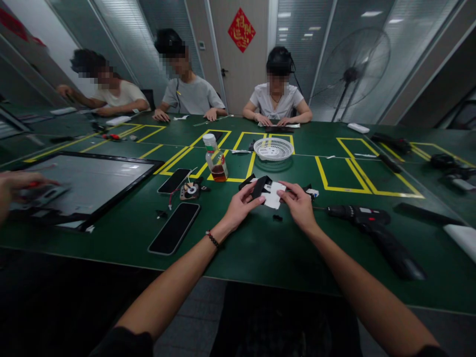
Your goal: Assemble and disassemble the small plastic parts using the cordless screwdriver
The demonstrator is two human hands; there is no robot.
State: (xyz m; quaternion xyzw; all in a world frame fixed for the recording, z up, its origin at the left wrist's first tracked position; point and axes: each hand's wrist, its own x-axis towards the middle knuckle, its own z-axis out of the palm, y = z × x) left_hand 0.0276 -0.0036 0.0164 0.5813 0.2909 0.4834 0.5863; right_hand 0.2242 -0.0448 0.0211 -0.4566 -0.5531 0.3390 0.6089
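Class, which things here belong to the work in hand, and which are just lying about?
Belong:
black part, in the left hand
white piece, in the right hand
possibly the cordless drill

Probably just lying about:
nearer smartphone
capped bottle
white basket

Looks like an office room doubling as a workshop: blinds (116, 29) behind glass partitions (299, 74), wood-toned door (243, 74) (red diamond (241, 30) on it), but a green desk (275, 267) with yellow-taped outlines (359, 175), power drill (366, 216), people (193, 96) seated along it.
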